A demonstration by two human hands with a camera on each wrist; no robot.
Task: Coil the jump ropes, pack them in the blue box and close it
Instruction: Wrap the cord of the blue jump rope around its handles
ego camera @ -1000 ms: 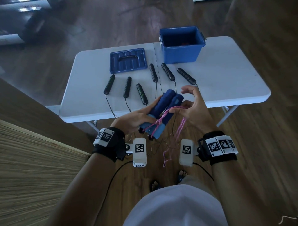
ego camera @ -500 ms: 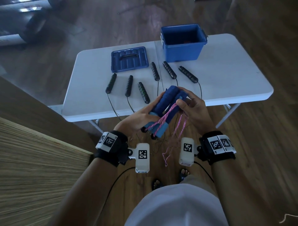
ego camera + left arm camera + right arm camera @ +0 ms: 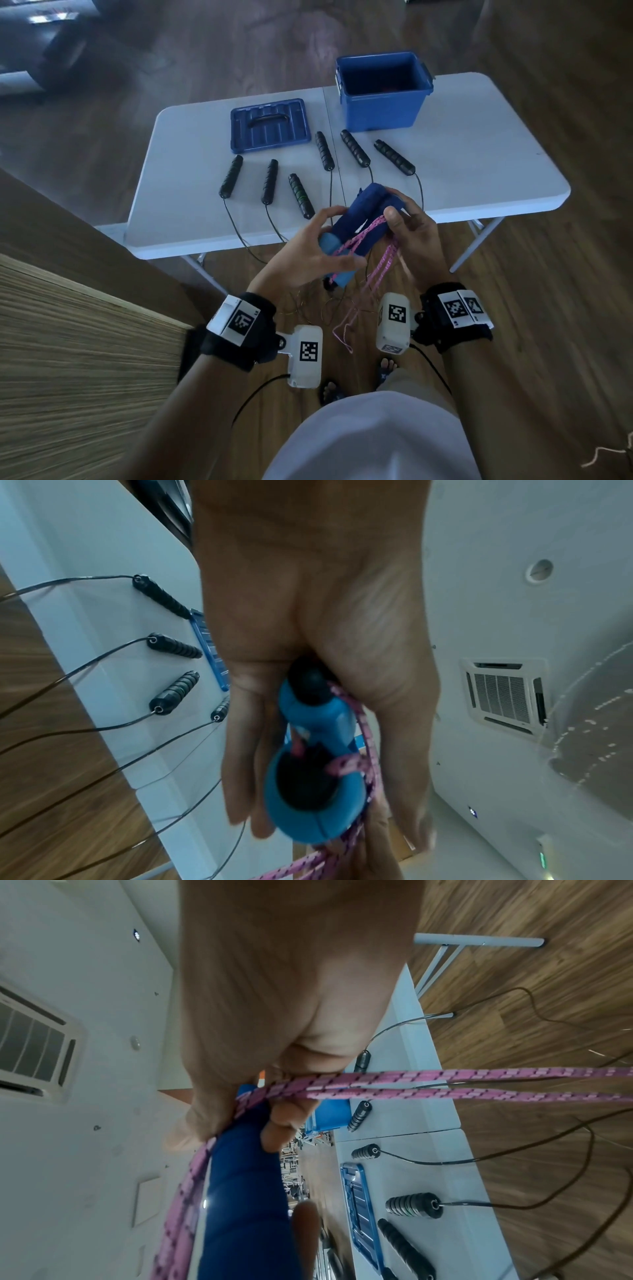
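Note:
A jump rope with two blue handles (image 3: 356,222) and a pink cord (image 3: 383,263) is held in the air in front of the table. My left hand (image 3: 342,240) grips the lower ends of the handles, thumb on top and fingers beneath (image 3: 246,764). At the upper ends, my right hand (image 3: 395,209) pinches the pink cord (image 3: 445,1085) against the handles (image 3: 246,1191). Cord strands cross the handles and loose loops hang toward the floor. The open blue box (image 3: 380,106) stands at the table's far side, its lid (image 3: 269,125) lying flat to its left.
Several black-handled jump ropes (image 3: 354,149) lie in a row on the white folding table (image 3: 479,164), their thin cables trailing over the front edge to the wooden floor. A wood-grain panel (image 3: 68,342) stands at my left.
My right hand has moved from open beside the handles up to their top ends and closed on the pink cord there. The left hand keeps holding the lower ends.

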